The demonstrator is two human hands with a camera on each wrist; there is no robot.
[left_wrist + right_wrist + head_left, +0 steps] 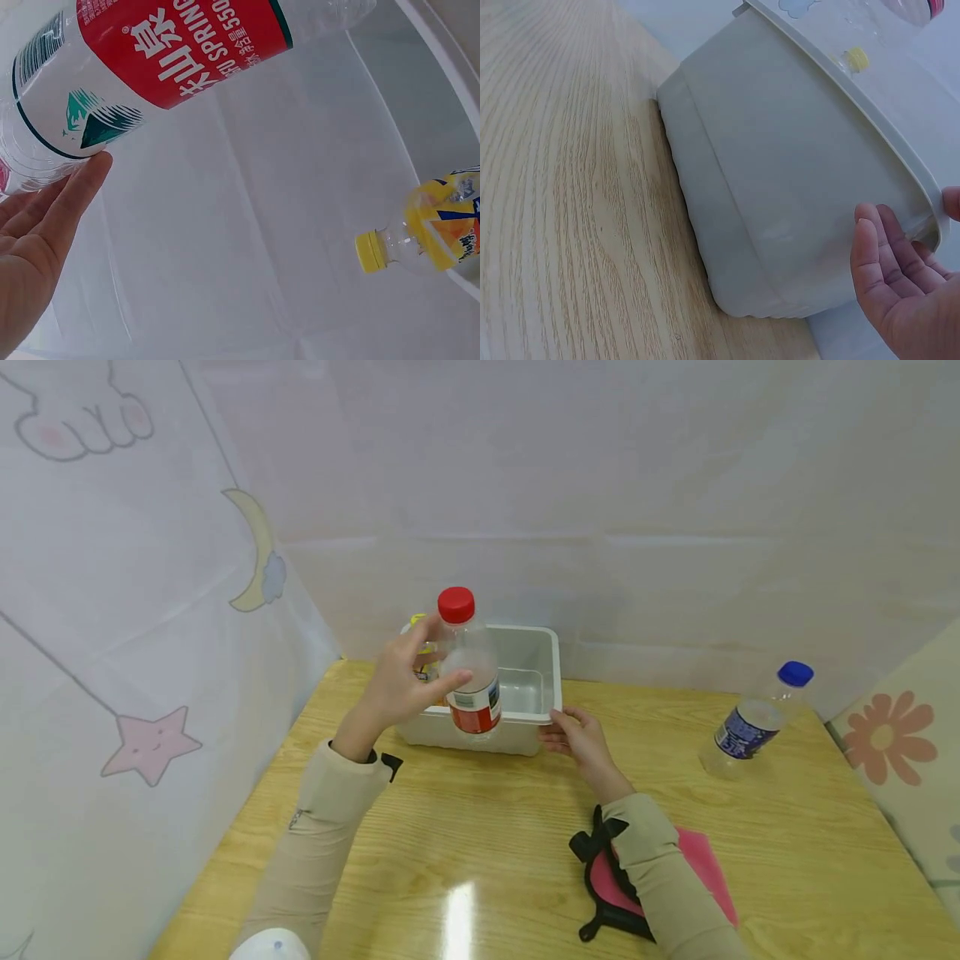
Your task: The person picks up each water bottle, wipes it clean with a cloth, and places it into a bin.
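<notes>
My left hand (447, 652) grips a clear bottle (468, 672) with a red cap and a red and white label, holding it upright just above the front left of a white plastic bin (551, 664). In the left wrist view the label (172, 52) fills the top, with my left hand (45, 217) against the bottle's side. My right hand (573, 735) holds the bin's front right corner. Its thumb lies over the rim and its fingers (877, 255) lie against the outer wall (780, 172). A yellow-capped bottle (420, 635) stands in the bin, partly hidden behind my left hand.
A clear bottle with a blue cap (753, 720) stands tilted on the wooden table (465, 827) at the right. A pink cloth with black straps (607, 881) lies under my right forearm. White printed curtains close in the left side and the back.
</notes>
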